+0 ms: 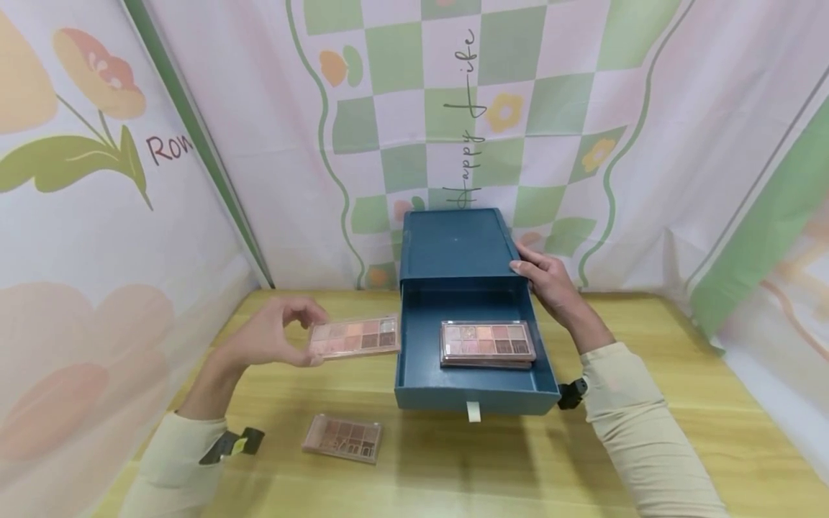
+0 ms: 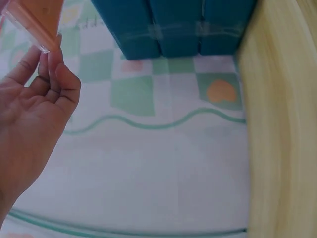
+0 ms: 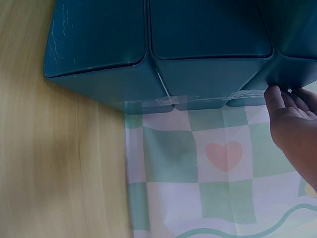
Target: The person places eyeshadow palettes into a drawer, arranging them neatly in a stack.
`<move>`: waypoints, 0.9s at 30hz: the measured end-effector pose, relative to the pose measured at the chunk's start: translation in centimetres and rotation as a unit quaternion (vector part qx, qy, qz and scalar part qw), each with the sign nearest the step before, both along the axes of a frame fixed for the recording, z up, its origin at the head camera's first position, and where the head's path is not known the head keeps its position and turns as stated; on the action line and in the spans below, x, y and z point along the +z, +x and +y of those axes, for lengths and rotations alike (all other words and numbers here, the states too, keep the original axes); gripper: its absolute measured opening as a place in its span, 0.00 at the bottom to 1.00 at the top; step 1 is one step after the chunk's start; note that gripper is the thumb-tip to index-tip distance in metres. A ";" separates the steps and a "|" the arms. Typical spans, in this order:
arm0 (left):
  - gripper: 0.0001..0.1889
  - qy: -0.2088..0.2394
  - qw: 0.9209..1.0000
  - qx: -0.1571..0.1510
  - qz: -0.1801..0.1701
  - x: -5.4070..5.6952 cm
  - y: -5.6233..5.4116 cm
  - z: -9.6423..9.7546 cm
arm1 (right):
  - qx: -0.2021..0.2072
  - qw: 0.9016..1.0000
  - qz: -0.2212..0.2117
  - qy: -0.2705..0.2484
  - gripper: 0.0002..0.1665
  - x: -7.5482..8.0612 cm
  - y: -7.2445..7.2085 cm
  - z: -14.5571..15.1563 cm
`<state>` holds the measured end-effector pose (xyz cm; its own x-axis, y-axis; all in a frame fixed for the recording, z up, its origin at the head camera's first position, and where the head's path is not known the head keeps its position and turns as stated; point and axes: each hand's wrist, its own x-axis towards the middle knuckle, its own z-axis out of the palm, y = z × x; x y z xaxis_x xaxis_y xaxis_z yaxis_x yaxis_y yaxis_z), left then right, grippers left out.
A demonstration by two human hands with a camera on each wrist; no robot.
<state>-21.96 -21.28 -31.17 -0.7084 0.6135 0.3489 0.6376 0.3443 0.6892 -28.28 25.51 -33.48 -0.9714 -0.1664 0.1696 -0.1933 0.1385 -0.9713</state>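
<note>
My left hand pinches an eyeshadow palette by its left end, between thumb and fingers. Its clear lid shows two rows of pinkish and brown pans. The palette's right end is right at the left wall of a pulled-out top drawer. Inside the drawer, toward the right, lie stacked eyeshadow palettes. My right hand holds the blue drawer box at its upper right edge, thumb over the top and fingers along the side. In the right wrist view its fingertips touch the side wall.
Another eyeshadow palette lies on the wooden table, left of the drawer front. A pale pull tab hangs from that front. Behind the box hangs a checked curtain. More drawers sit below the top one.
</note>
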 end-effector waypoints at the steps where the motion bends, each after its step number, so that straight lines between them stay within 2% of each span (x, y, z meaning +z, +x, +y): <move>1: 0.21 -0.004 1.000 0.003 0.002 0.3 0.1 0.3 | 0.000 1.000 0.001 -0.003 0.39 0.0 0.0 0.0; 9: 0.23 -0.041 0.999 0.032 0.006 2.1 1.1 3.4 | 0.006 1.000 0.003 -0.013 0.39 -0.1 -0.1 0.0; 16: 0.25 -0.069 0.996 0.061 -0.003 2.9 1.1 6.5 | 0.009 1.000 0.001 -0.022 0.39 -0.2 -0.1 0.0; 20: 0.24 -0.072 0.996 0.059 -0.006 3.2 1.0 8.3 | 0.008 1.000 0.002 -0.029 0.40 -0.2 -0.1 0.0; 27: 0.25 -0.077 0.996 0.034 0.010 3.2 0.2 11.3 | 0.000 1.000 0.010 -0.018 0.39 -0.3 -0.3 -0.1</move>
